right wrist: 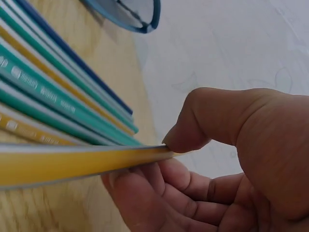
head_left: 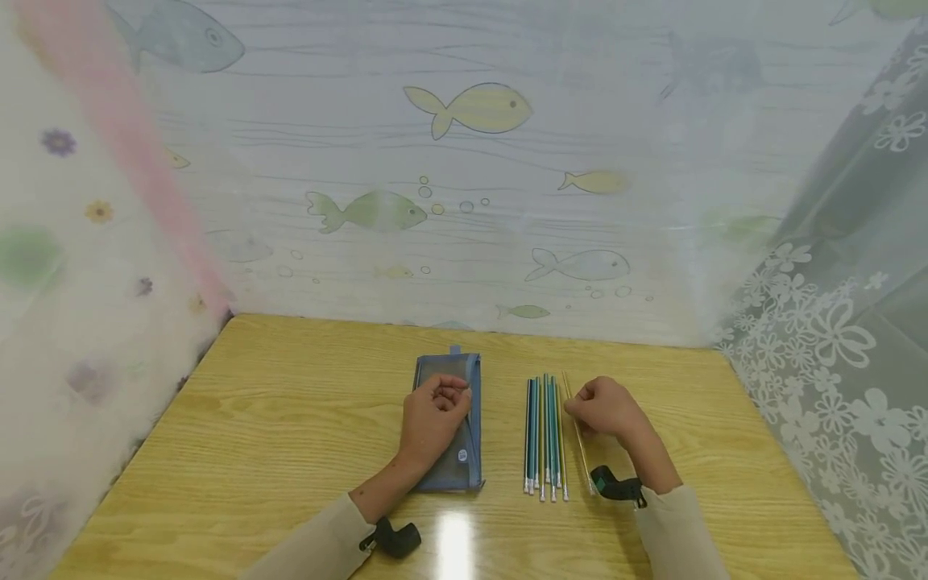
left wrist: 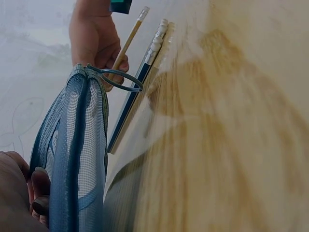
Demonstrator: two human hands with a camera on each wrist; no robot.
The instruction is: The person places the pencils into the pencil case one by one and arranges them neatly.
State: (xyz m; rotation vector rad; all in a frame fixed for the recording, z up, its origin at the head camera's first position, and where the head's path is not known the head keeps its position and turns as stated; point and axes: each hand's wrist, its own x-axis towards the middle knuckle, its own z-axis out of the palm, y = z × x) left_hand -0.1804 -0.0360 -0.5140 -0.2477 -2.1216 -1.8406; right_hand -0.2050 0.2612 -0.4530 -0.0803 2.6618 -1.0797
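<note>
A blue mesh zip pencil case (head_left: 474, 431) lies on the table in the head view. My left hand (head_left: 435, 419) is over it, thumb and fingertips pinching the edge of its opening. The left wrist view shows the case's mesh side (left wrist: 89, 140) raised beside the fingers, with a blue loop (left wrist: 123, 79) at one end. To the right, my right hand (head_left: 605, 409) pinches a yellow pencil (head_left: 584, 455) near its far end between thumb and fingers. The pencil's eraser end points toward me. Between the hands lies a row of several pencils (head_left: 545, 427), green, dark blue and yellow, with white erasers.
The wooden table (head_left: 290, 403) meets a fish-patterned cloth (head_left: 471, 242) at the back. Flowered sheets hang on the left (head_left: 87, 322) and right (head_left: 855, 354). Black wrist mounts (head_left: 397, 538) are strapped at both sleeves.
</note>
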